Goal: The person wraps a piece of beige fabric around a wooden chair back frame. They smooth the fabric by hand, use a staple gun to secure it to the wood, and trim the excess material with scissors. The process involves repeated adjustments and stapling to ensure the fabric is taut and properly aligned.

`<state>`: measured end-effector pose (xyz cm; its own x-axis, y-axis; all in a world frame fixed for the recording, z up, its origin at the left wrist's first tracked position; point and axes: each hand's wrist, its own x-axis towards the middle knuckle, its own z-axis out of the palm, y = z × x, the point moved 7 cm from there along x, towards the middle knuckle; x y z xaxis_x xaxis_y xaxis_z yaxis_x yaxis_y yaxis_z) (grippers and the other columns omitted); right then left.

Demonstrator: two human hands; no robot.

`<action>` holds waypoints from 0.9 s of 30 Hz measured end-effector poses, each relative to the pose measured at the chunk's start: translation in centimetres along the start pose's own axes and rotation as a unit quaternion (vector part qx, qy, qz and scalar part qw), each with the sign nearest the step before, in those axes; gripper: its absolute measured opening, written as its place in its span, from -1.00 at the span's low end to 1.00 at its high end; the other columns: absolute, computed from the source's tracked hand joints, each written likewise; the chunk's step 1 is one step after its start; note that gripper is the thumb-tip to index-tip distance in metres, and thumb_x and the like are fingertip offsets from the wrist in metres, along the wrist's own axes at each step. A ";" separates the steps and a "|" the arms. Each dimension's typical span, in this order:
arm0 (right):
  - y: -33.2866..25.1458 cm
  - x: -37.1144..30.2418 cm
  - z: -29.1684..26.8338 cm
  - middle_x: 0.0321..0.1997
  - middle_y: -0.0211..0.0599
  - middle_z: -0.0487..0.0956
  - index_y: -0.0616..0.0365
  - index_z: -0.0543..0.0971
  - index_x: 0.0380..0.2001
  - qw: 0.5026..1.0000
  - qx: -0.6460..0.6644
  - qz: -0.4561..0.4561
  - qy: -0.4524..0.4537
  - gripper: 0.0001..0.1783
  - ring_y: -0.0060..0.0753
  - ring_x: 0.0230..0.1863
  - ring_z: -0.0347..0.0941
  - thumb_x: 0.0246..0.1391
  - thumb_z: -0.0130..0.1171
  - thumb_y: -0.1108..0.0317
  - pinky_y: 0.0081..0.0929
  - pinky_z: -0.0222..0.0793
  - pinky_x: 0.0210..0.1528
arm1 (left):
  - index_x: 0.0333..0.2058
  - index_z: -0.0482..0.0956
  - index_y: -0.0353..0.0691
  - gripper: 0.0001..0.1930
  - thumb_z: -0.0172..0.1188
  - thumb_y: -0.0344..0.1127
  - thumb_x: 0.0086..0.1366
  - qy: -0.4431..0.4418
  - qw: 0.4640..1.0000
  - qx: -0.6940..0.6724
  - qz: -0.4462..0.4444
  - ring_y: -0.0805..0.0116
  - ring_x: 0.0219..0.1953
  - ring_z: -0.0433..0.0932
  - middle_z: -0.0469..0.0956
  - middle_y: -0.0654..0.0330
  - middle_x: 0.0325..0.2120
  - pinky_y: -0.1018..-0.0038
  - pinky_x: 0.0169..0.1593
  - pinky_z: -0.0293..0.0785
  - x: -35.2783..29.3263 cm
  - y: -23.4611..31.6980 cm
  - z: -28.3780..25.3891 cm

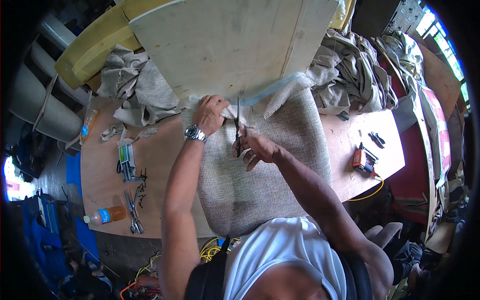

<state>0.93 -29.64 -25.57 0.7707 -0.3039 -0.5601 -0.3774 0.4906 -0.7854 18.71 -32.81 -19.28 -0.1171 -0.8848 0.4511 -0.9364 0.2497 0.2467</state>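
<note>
A padded piece covered in beige woven fabric lies in front of me, against an upright pale board. My left hand, with a watch on its wrist, is closed on the loose edge of the fabric near the foot of the board. Dark scissors are in my right hand, their blades pointing away from me at the fabric edge beside my left hand. Some fingers of the right hand are spread below the handles. A strip of pale blue-white lining shows between fabric and board.
The wooden table holds metal shears, a bottle of amber liquid, a box of staples and, at right, an orange-black staple gun with a yellow hose. Crumpled fabric lies at both sides of the board.
</note>
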 end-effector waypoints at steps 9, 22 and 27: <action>0.3 -0.5 1.5 -0.19 -0.10 0.56 0.34 0.53 -0.13 0.989 -0.130 -0.023 0.069 0.02 -0.25 -0.25 0.59 0.17 -0.24 -0.59 -0.25 0.73 -0.35 | -0.37 0.68 -0.05 -0.91 0.34 -0.33 0.10 0.008 0.994 0.078 0.079 0.33 -0.20 0.52 0.50 0.38 -0.41 0.31 -0.13 0.50 -3.1 3.5 -1.2; 2.6 -0.6 2.6 -0.42 -0.42 0.49 0.15 0.51 -0.25 0.991 -0.024 -0.061 0.114 -0.48 -0.57 -0.47 0.49 0.39 -0.01 -0.15 -0.53 0.60 -0.47 | -0.44 0.70 -0.10 -0.90 0.29 -0.38 0.01 -0.031 0.995 0.043 0.078 0.24 -0.20 0.52 0.55 0.31 -0.39 0.26 -0.12 0.46 -2.9 3.1 -0.7; 1.2 -1.5 3.0 -0.41 -0.38 0.52 0.17 0.53 -0.22 0.992 -0.027 -0.036 0.122 -0.42 -0.54 -0.48 0.50 0.38 -0.03 -0.21 -0.51 0.55 -0.51 | -0.48 0.68 -0.10 -0.91 0.27 -0.38 -0.03 0.003 0.996 0.016 0.088 0.23 -0.24 0.52 0.54 0.31 -0.43 0.25 -0.15 0.46 -3.0 3.3 -1.2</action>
<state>0.80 -26.17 -24.88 0.6515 -0.5280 -0.5448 -0.3588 0.4183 -0.8345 16.32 -28.91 -18.80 -0.2781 -0.8266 0.4893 -0.9117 0.3875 0.1364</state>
